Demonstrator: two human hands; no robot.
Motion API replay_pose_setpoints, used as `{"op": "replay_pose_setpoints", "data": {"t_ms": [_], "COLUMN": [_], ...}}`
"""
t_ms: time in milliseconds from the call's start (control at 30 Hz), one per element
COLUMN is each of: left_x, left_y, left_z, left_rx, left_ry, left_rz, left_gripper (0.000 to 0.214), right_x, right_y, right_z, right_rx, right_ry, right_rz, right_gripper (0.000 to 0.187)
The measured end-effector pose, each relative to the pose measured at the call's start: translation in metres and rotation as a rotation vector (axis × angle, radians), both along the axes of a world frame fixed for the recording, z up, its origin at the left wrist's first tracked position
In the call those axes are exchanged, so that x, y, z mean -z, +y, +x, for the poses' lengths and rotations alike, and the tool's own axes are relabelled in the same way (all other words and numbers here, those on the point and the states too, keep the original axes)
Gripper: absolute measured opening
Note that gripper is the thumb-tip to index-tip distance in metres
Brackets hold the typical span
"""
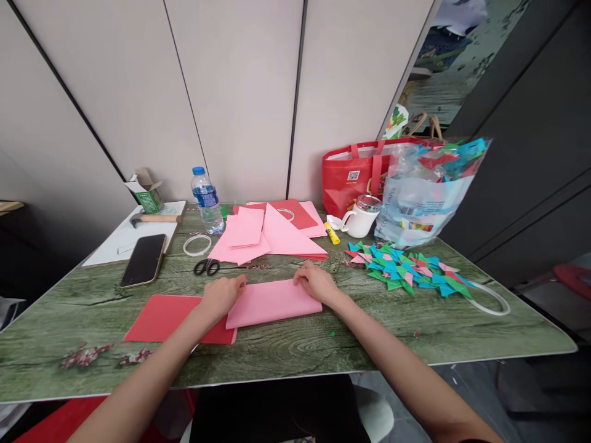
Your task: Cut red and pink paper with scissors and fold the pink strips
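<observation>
A folded pink paper sheet [272,301] lies on the green wood-grain table [300,351] in front of me. My left hand [222,295] presses its far left corner, fingers curled down on the paper. At the far right corner my right hand [316,283] rests with its fingers bent onto the edge. A red sheet [166,318] lies partly under the pink one, to the left.
Behind are a stack of pink and red sheets [272,237], scissors [207,266], a tape ring [197,245], a water bottle [207,201], a phone [144,259], a hammer [154,218], a glue stick [332,233] and a white mug [360,218]. Several folded coloured triangles [406,271], a plastic bag [427,191] and a red bag [355,172] are at the right.
</observation>
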State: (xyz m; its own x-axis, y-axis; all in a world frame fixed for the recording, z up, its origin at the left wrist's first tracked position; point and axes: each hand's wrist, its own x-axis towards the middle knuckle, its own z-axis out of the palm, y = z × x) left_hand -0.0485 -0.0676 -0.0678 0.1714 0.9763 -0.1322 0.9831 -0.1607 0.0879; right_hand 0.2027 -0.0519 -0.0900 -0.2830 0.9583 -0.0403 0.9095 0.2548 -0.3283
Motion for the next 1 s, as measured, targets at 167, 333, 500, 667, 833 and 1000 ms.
{"op": "replay_pose_setpoints", "data": {"t_ms": [167,333,500,667,833,1000], "left_x": [-0.003,0.002,-0.001,-0.004,-0.004,-0.011], "left_y": [0.001,-0.001,0.002,0.001,-0.005,-0.005], "left_z": [0.01,0.02,0.02,0.03,0.043,0.048], "left_rx": [0.088,0.332,0.423,0.42,0.393,0.38], "left_ry": [0.086,0.052,0.06,0.08,0.207,0.217], "left_rz": [0.027,-0.01,-0.051,-0.063,-0.064,-0.131], "left_gripper": [0.023,0.024,0.027,0.036,0.048,0.054], "right_x": [-0.004,-0.012,-0.02,-0.023,-0.025,-0.029], "right_y": [0.002,0.008,0.01,0.006,0.001,-0.008], "right_z": [-0.005,-0.017,-0.029,-0.029,-0.024,-0.031], "right_rx": [-0.135,-0.172,-0.215,-0.245,-0.268,-0.282], "right_ry": [-0.185,-0.299,-0.397,-0.43,-0.431,-0.426], "right_rz": [-0.017,-0.048,-0.074,-0.084,-0.108,-0.111], "right_gripper": [0.027,0.029,0.032,0.033,0.031,0.032]}}
